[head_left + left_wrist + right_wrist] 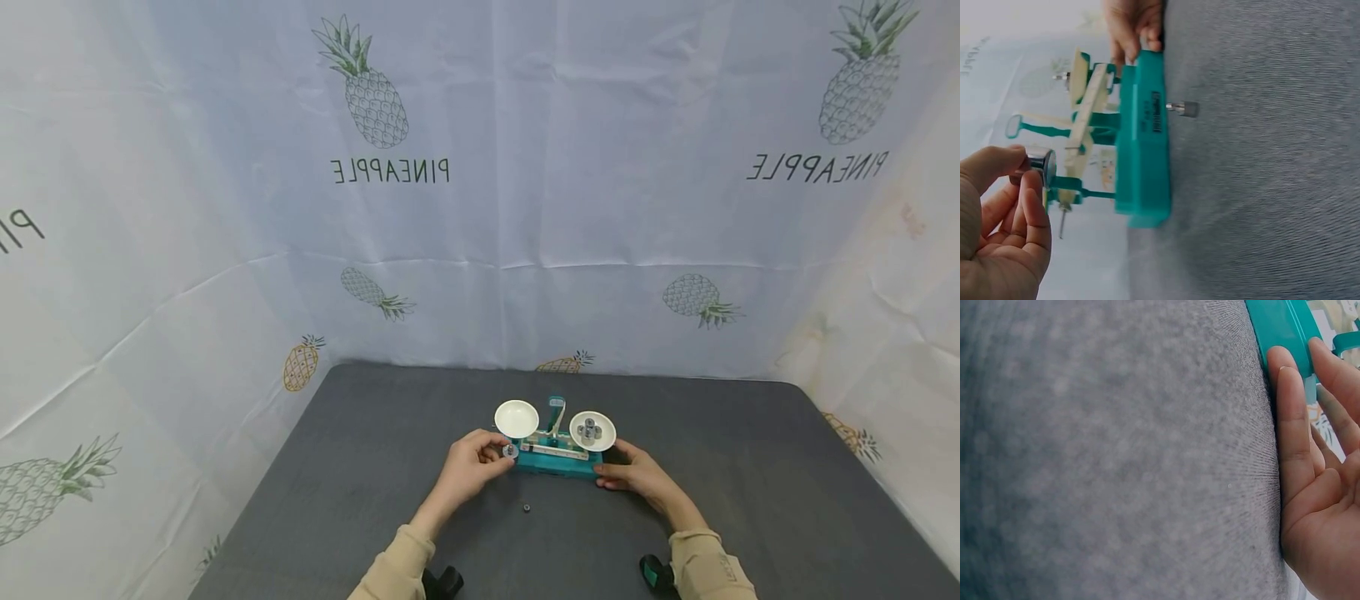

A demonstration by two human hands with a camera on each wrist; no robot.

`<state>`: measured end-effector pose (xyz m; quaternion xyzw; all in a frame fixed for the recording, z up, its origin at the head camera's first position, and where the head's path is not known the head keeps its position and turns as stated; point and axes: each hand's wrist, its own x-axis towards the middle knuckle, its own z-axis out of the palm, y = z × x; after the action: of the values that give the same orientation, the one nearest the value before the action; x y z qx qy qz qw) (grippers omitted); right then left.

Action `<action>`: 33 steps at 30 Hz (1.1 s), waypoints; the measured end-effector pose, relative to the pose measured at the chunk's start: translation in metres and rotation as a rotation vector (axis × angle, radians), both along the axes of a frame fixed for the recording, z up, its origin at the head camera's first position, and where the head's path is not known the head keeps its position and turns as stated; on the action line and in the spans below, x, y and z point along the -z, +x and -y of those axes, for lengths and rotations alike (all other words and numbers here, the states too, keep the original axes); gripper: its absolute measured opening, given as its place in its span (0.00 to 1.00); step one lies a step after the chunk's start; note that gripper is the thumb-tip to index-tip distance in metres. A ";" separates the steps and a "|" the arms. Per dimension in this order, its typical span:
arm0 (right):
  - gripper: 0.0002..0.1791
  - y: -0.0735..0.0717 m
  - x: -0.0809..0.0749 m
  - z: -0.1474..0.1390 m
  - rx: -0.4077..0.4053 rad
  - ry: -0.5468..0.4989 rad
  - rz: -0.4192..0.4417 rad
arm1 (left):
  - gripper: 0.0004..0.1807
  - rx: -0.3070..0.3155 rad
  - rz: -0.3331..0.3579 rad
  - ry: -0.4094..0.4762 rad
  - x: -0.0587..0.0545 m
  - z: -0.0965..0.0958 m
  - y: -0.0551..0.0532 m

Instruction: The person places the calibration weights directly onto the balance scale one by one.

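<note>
A green balance scale [557, 464] with two white pans stands on the dark tabletop. With thumb and fingertips, my left hand [468, 468] pinches a shiny metal weight [1046, 164] by its knob, just in front of the left pan [517, 418]. Several metal weights [589, 432] are grouped in the right pan [604, 442]. At the right end of the base, my right hand [637, 475] grips the corner, its fingertips [1282, 357] against the green side. One small weight [527, 507] lies on the table in front of the scale.
The dark grey table [405, 408] reaches back to a white hanging cloth [525, 208] printed with pineapples. Black devices are strapped at both wrists, beside the beige sleeves [401, 562].
</note>
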<state>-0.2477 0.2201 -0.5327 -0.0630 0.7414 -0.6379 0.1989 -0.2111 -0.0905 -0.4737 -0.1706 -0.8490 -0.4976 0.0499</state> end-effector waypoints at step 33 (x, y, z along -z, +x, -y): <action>0.47 0.001 0.000 0.002 0.023 0.008 -0.009 | 0.13 -0.127 -0.005 -0.029 -0.036 -0.017 -0.045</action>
<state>-0.2463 0.2184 -0.5324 -0.0566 0.7455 -0.6368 0.1887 -0.2560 -0.0734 -0.4379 -0.1181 -0.8652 -0.4806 0.0810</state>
